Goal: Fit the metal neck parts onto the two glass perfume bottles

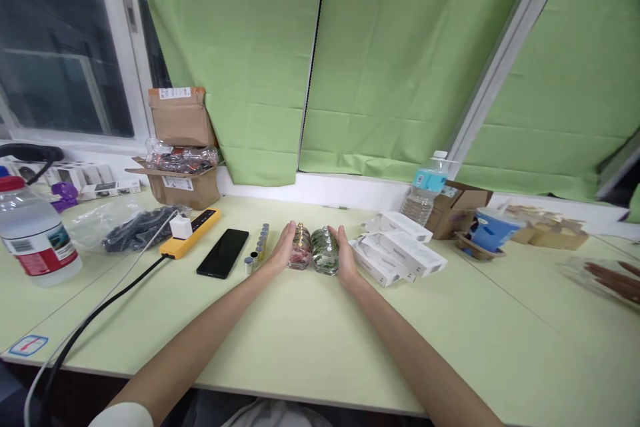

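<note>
No words or numbers can be read. The red-capped bottle (30, 217) by the tabletop's (310, 340) left edge bears a red-and-white label (43, 252) with a barcode and a picture, its print blurred. A blue-bordered sticker (29, 345) at the near left corner shows an unclear red mark. Illegible labels or print mark the open cardboard box (204, 190) toward the back edge, the white cartons (407, 253), water bottle (419, 205) and blue cup (493, 230).

The one view looks from the person's head, above the near edge of the bench (295, 347), facing forward and tilted down across it. Its wide field reaches from both forearms (207, 323), close below, past the left hand (284, 250) and right hand (347, 255), to the green curtains (415, 67) on the far side.
</note>
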### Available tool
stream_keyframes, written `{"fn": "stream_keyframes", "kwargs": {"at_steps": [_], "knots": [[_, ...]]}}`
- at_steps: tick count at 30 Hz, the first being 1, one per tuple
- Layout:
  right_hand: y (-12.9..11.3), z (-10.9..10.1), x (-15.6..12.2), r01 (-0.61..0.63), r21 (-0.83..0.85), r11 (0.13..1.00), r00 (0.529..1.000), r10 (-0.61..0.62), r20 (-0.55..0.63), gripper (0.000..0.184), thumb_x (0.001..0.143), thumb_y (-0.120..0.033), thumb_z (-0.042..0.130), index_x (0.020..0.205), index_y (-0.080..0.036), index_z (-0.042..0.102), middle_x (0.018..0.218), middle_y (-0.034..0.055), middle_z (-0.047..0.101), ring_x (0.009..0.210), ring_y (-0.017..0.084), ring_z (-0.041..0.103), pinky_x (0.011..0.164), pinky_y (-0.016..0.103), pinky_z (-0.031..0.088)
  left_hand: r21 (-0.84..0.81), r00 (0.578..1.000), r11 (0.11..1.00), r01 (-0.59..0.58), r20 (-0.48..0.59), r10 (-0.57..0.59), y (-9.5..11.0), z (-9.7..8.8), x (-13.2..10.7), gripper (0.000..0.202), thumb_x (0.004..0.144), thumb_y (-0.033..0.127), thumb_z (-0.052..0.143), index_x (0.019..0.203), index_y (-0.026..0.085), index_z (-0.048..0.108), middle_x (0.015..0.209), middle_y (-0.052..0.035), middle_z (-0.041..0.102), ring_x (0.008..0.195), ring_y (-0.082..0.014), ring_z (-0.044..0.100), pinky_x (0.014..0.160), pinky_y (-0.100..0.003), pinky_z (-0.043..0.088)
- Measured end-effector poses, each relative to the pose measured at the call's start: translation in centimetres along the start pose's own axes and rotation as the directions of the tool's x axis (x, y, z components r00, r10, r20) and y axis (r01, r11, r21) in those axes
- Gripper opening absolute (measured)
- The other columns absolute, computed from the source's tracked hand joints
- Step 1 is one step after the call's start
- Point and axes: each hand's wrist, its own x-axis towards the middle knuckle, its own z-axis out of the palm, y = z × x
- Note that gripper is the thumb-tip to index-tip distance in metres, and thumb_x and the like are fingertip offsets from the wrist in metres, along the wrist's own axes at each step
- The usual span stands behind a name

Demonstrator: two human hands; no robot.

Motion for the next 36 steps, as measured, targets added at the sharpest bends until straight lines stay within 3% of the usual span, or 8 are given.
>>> {"fn": "stream_keyframes", "kwargs": {"at_steps": [3,6,10,13,18,28,31,36], "knots": [[-0.8,-0.3,-0.1,-0.001,-0.042,0.999,0.999,0.000,-0.037,0.065,0.085,-0.075,0.040,0.117,-0.026,0.068,0.140,0.0041,0.056,0.136,0.028,0.045,0.116,0.047,0.031,0.113,0.996,0.993,-0.047,-0.066,0.054,0.8,-0.5,-0.5,0.075,0.088,0.074,0.030,0.139,0.022,0.047,0.149,-0.0113,0.045,0.140,-0.0297,0.038,0.114,-0.042,0.034],[-2.7,-0.7,-0.5,0.118,-0.126,0.985,0.989,-0.128,-0.073,0.062,0.086,-0.074,0.040,0.116,-0.028,0.069,0.142,0.0014,0.054,0.140,0.028,0.038,0.117,0.044,0.028,0.261,0.949,0.919,-0.294,-0.033,0.313,3.1,-1.7,-1.7,0.062,0.095,0.061,0.033,0.145,0.024,0.039,0.157,-0.0064,0.032,0.148,-0.0226,0.021,0.121,-0.039,0.017],[-5.7,-0.6,-2.1,0.412,-0.358,0.838,0.886,-0.460,-0.059,0.056,0.093,-0.064,0.035,0.120,-0.026,0.065,0.140,0.0043,0.054,0.134,0.026,0.043,0.112,0.045,0.033,0.421,0.711,0.612,-0.670,0.124,0.692,7.6,-4.3,-3.4,0.042,0.099,0.044,0.039,0.132,0.021,0.052,0.142,-0.0104,0.050,0.134,-0.0222,0.043,0.111,-0.039,0.033],[-7.2,0.1,-3.8,0.586,-0.551,0.594,0.730,-0.682,0.041,0.045,0.098,-0.051,0.037,0.112,-0.022,0.067,0.127,0.0096,0.060,0.123,0.026,0.050,0.109,0.047,0.035,0.622,0.635,0.387,-0.680,0.237,0.735,10.0,-6.1,-4.0,0.023,0.097,0.034,0.045,0.101,0.020,0.063,0.103,-0.0072,0.068,0.102,-0.0201,0.060,0.098,-0.038,0.040],[-7.1,2.2,-7.1,0.787,-0.556,0.268,0.517,-0.778,0.357,0.022,0.096,-0.029,0.046,0.103,-0.022,0.066,0.119,0.0118,0.058,0.118,0.025,0.052,0.102,0.045,0.040,0.827,0.749,0.269,-0.493,0.247,0.614,10.0,-8.2,-5.4,0.019,0.096,0.027,0.045,0.090,0.020,0.061,0.094,-0.0038,0.066,0.077,-0.0158,0.059,0.080,-0.032,0.042],[-2.5,6.7,-12.5,0.967,-0.245,0.066,0.252,-0.379,0.890,0.017,0.095,-0.022,0.046,0.088,-0.019,0.061,0.085,0.0061,0.060,0.072,0.016,0.054,0.068,0.030,0.043,0.941,0.889,0.244,-0.232,0.104,0.445,4.1,-10.3,-9.9,0.026,0.092,0.033,0.054,0.115,0.021,0.055,0.113,-0.0084,0.062,0.103,-0.0252,0.060,0.080,-0.033,0.046],[-1.6,6.7,-12.7,0.973,-0.228,0.037,0.229,-0.294,0.928,0.024,0.096,-0.026,0.045,0.076,-0.020,0.059,0.074,0.0023,0.056,0.061,0.013,0.047,0.060,0.028,0.038,0.944,0.926,0.272,-0.186,0.077,0.368,3.0,-9.9,-9.6,0.034,0.091,0.030,0.054,0.122,0.018,0.051,0.117,-0.0116,0.059,0.107,-0.0274,0.059,0.085,-0.036,0.046],[-1.5,6.3,-12.2,0.948,-0.298,0.111,0.316,-0.216,0.924,0.029,0.096,-0.026,0.046,0.068,-0.020,0.054,0.067,0.0000,0.052,0.059,0.012,0.046,0.057,0.027,0.034,0.893,0.979,0.432,-0.128,0.043,0.201,2.9,-10.4,-9.2,0.042,0.090,0.021,0.050,0.131,0.018,0.046,0.103,-0.0103,0.064,0.096,-0.0262,0.063,0.081,-0.036,0.047]]}}
